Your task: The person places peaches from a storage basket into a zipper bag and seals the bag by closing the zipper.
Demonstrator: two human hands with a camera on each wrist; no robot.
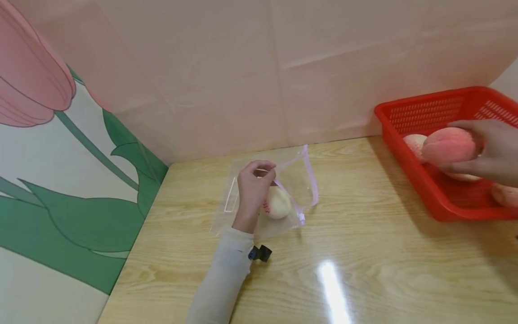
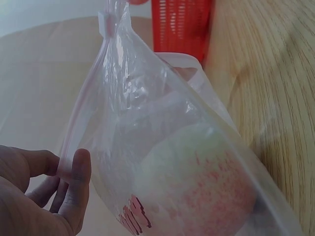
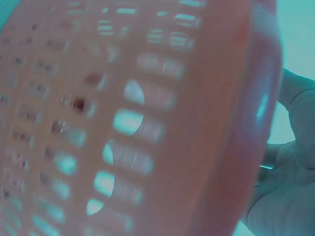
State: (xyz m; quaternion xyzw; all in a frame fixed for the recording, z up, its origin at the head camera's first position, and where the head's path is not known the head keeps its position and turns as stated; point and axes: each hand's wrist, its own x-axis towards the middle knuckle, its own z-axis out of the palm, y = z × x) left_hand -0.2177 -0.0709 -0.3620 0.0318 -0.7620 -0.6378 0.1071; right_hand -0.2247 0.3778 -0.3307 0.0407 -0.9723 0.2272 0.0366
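Observation:
My left hand (image 1: 252, 191) pinches the lilac zip edge of a clear slider bag (image 1: 297, 180), holding its mouth apart on the table. Inside the bag lies a pale peach (image 1: 279, 203) with a pink blush, which the left wrist view shows through the plastic, beside red print. The white slider (image 2: 106, 24) sits at one end of the zip. At the right, my right hand (image 1: 499, 150) grips a pink peach (image 1: 449, 146) between thumb and fingers, over the red basket (image 1: 421, 189). In the right wrist view, the basket wall hides most of that hand (image 3: 290, 172).
More peaches lie in the basket, one pale peach (image 1: 413, 145) at its left and another peach (image 1: 506, 194) near the front right corner. The wooden table (image 1: 364, 252) meets a pink-covered wall (image 1: 226, 81) behind. A tulip-painted panel (image 1: 93, 189) borders the left side.

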